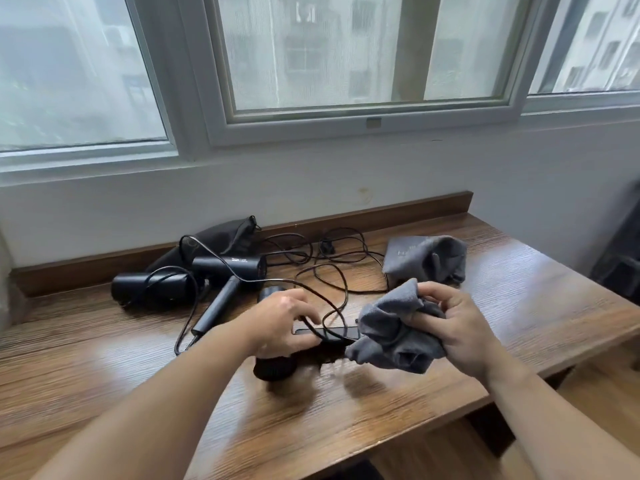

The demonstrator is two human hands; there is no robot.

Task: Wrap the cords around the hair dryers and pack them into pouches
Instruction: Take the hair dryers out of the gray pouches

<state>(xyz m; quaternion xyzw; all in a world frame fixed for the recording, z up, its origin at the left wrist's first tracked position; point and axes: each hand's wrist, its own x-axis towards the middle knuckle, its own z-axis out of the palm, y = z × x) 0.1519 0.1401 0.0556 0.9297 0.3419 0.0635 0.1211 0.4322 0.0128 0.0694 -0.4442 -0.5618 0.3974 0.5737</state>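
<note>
Wood-grain table carries everything. Nearest, the left hand curls over a black hair dryer, gripping it just above the tabletop, its handle pointing right towards a crumpled grey pouch bunched in the clenched fingers of the right hand. A black cord loops over the dryer's handle. Farther back lie two more dryers, loose cords, a second grey pouch, and a black pouch at the wall.

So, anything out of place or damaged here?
Nothing damaged or spilled. Loose cords sprawl in tangled loops across the desk; one loops over the hair dryer the left hand holds while the right hand grips a grey pouch.
</note>
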